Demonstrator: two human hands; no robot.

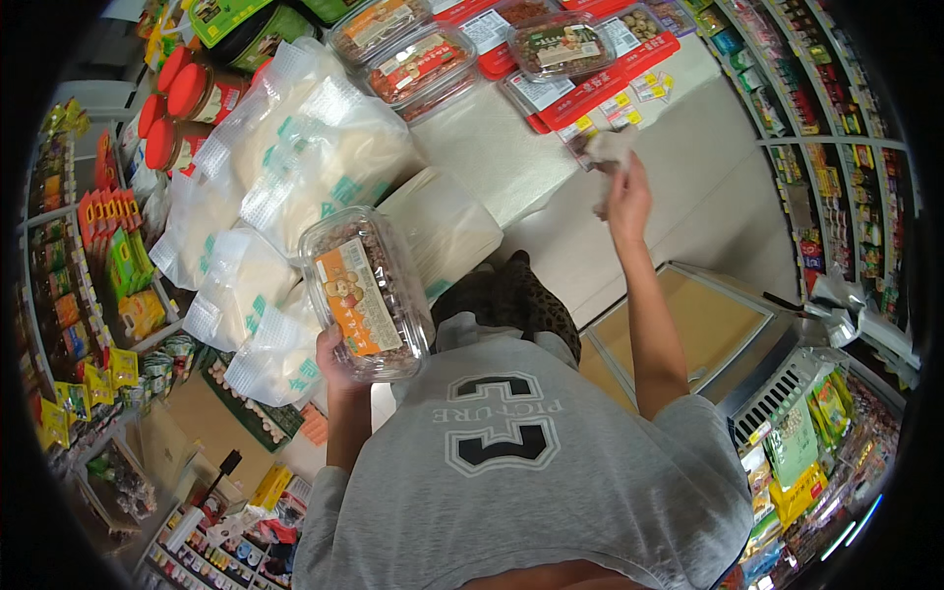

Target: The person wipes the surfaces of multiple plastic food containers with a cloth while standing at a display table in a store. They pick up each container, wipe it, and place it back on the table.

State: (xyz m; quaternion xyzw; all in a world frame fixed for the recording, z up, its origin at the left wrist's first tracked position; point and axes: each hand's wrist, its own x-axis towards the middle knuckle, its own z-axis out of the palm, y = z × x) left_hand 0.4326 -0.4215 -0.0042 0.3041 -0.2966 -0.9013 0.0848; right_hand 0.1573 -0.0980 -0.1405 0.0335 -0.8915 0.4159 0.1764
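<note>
My left hand (341, 363) grips a clear plastic clamshell box (358, 295) of brown food with an orange label, held beside the plastic bags (317, 147) of pale contents. My right hand (627, 195) holds a crumpled whitish cloth (611, 147) over the edge of the pale counter (490, 155). Beyond the cloth lie price tags (618, 109) and red-sleeved clear boxes (582, 99), with another clear food box (562, 48) on top of them. Two stacked clear boxes with a red label (420, 66) stand farther left.
Red-lidded jars (188, 92) stand at the upper left. Stocked shelves (833, 140) curve along the right, and more shelves (55, 258) line the left. A crate of eggs (247, 402) is at the lower left. A tan-topped metal-framed unit (693, 324) stands near my right arm.
</note>
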